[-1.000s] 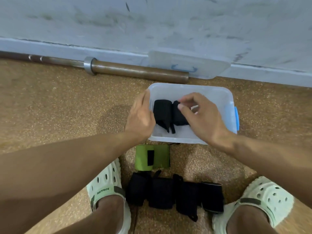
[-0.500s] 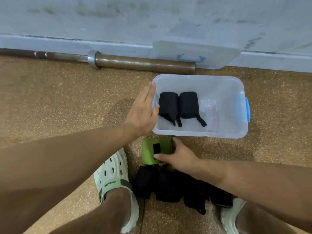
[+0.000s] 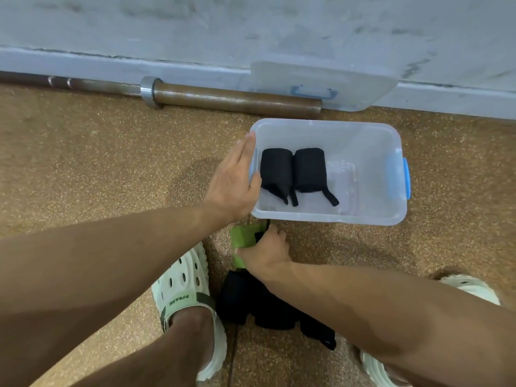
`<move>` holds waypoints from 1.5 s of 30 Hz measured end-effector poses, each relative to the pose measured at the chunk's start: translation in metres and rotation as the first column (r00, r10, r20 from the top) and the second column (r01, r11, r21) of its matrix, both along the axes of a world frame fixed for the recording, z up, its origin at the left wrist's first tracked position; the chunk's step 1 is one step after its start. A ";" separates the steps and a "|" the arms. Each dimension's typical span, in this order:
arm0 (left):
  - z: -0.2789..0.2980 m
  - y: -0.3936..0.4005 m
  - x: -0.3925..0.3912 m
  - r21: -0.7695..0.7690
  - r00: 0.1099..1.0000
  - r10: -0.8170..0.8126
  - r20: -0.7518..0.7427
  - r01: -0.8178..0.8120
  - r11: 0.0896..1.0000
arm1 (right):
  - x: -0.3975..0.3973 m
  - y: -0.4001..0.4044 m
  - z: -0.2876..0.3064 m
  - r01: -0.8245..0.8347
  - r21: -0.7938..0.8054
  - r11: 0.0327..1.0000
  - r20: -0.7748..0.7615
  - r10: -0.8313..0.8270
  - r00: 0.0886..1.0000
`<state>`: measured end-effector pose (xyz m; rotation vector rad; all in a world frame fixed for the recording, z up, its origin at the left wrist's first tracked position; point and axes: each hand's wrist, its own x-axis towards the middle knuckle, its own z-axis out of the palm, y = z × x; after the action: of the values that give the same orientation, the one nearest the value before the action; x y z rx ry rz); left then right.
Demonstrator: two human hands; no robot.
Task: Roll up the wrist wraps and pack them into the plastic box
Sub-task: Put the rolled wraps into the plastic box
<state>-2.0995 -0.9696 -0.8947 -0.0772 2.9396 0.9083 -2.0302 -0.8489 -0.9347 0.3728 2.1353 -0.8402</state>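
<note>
Head cam: clear plastic box (image 3: 329,217) sits open on the speckled floor (image 3: 83,169), long side twd the person. 2 rolled black wrist wraps (image 3: 293,170) lie side by side in the box's left half, touching, strap tails pointing at the near wall; right half of the box is bare apart from a faint clear film, hard to make out. Left hand (image 3: 234,180) rests flat agst the box's left end, fingers straight along the outside wall, thumb hooked over the rim. Right hand (image 3: 265,251) is just in front of the box's near wall, fingers curled around the green wrist wrap (image 3: 241,237), which lies on the floor; its near end and most of its black patch are covered by the hand. Black wraps (image 3: 251,303) still loose lie btwn the feet, partly hidden under the right forearm, count unclear. Box lid (image 3: 321,85) leans agst the wall (image 3: 251,26) behind, beside the barbell (image 3: 223,97) end; bar runs off frame left. Pale clogs (image 3: 184,291) flank the pile; right one cut off by the forearm. Open floor lies left and right of the box.
</note>
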 end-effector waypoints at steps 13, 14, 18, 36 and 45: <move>0.013 0.017 -0.027 -0.043 0.987 0.150 0.049 -0.148 0.988 | 0.010 0.048 0.059 -0.275 -0.157 0.949 -0.226 0.236 0.945; 0.014 0.017 -0.029 -0.060 0.988 0.146 0.056 -0.142 0.988 | 0.009 0.059 0.070 -0.289 -0.198 0.937 -0.245 0.238 0.940; 0.009 0.010 -0.029 -0.080 0.995 0.086 0.049 -0.082 0.993 | -0.014 0.094 0.108 -0.216 -0.389 0.895 -0.340 0.078 0.937; 0.000 0.005 -0.027 -0.023 0.998 0.062 0.002 -0.062 0.998 | -0.190 0.131 0.064 -0.417 0.418 0.807 -0.179 0.523 0.834; 0.001 0.008 -0.026 -0.010 0.997 0.075 -0.011 -0.075 0.997 | -0.205 0.117 0.034 -0.374 0.473 0.798 -0.221 0.518 0.827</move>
<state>-2.1259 -0.9620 -0.8933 -0.1843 2.9701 0.9058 -2.2348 -0.7323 -0.9008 -0.1022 2.5792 -0.1697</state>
